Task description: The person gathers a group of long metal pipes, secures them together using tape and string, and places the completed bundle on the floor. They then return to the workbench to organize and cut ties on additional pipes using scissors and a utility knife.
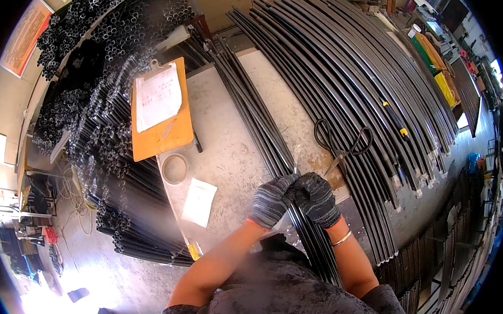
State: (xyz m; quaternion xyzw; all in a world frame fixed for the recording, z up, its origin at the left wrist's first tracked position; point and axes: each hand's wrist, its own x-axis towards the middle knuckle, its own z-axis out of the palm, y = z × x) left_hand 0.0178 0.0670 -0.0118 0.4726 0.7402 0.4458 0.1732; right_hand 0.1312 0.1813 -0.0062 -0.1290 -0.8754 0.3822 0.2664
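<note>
A bundle of long black tubes point(255, 122) runs from the far side of the table to beneath my body, between my arms. Both hands wear dark grey striped knit gloves with orange cuffs and meet on top of this bundle. My left hand point(273, 202) is closed, its fingertips against the other glove. Closed as well, my right hand point(317, 201) bends its fingers inward. Whatever they pinch is hidden between the gloves. A thin clear wisp, like film or tape point(296, 154), stands up just beyond them. Black-handled scissors point(342, 151) lie on tubes to the right.
Rows of black tubes point(338, 67) cover the right side, with a yellow-and-black cutter point(394, 120) on them. On the left are an orange clipboard point(165, 140), a tape roll point(175, 169), a white paper packet point(199, 203) and stacked tubes point(133, 180). The pale tabletop point(215, 125) lies between.
</note>
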